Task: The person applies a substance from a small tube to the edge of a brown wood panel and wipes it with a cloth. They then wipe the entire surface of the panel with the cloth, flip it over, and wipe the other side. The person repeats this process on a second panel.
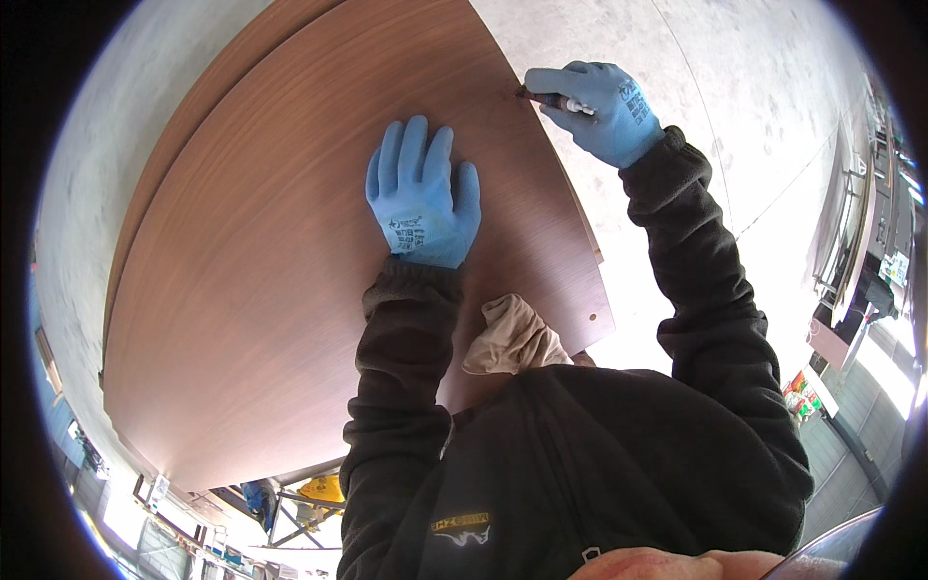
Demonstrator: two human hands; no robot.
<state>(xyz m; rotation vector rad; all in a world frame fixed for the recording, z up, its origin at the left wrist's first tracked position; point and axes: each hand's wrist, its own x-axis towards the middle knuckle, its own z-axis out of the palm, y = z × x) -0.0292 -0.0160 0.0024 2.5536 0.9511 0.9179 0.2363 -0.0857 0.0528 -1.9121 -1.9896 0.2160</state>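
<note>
A large brown wood-grain board (290, 222) stretches out before me. My left hand (422, 198), in a blue glove, lies flat on it with the fingers extended. At the board's right edge, my right hand (604, 111), gloved the same, is closed around a slim marker-like pen (553, 100). The pen has a dark reddish body and a white end. Its dark tip points left and meets the board's edge, or comes very near it; I cannot tell which. A crumpled beige cloth (512, 338) rests on the board close to my body.
Along the far left, another brown panel edge (159, 184) shows beneath the top board. A small round hole (593, 317) marks the board's near right corner. Pale concrete floor (754, 106) lies around it. Leaning panels (851, 242) stand at the right, and a yellow item (324, 488) lies below left.
</note>
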